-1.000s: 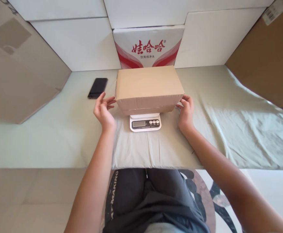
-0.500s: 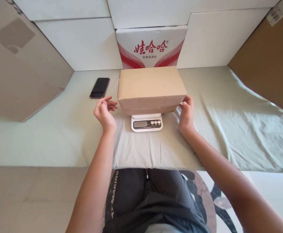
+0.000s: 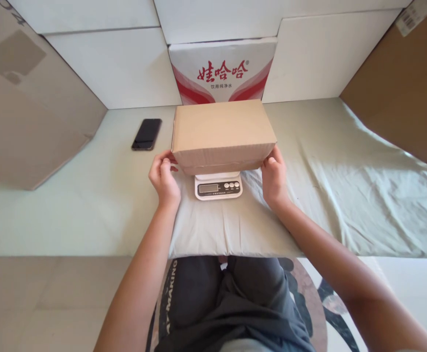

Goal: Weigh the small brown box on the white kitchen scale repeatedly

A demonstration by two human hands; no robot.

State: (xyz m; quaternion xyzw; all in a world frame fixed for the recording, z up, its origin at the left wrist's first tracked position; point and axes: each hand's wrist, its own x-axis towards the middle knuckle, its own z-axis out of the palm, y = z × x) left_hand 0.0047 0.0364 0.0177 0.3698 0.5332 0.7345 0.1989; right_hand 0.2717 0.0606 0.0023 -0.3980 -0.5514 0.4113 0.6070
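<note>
A closed brown cardboard box (image 3: 223, 126) rests on a white digital kitchen scale (image 3: 218, 193), hiding the weighing plate. Only the scale's front shows, with its blank-looking display and buttons. At the box's left front edge is my left hand (image 3: 165, 178), its fingers curled against the side and partly hidden behind the corner. My right hand (image 3: 274, 178) grips the opposite side near the lower right corner, fingertips tucked out of sight. Between them, the two hands hold the box from both sides.
A black smartphone (image 3: 146, 134) lies on the pale green cloth (image 3: 133, 205), left of the box. White boxes line the back, including one with red lettering (image 3: 223, 71). Large cardboard boxes stand at the left (image 3: 33, 112) and right (image 3: 400, 93). The cloth's front edge hangs before my legs.
My left hand has moved right, closing the gap and meeting the cardboard box's side. My right hand stays at its right corner. The view has shifted slightly.
</note>
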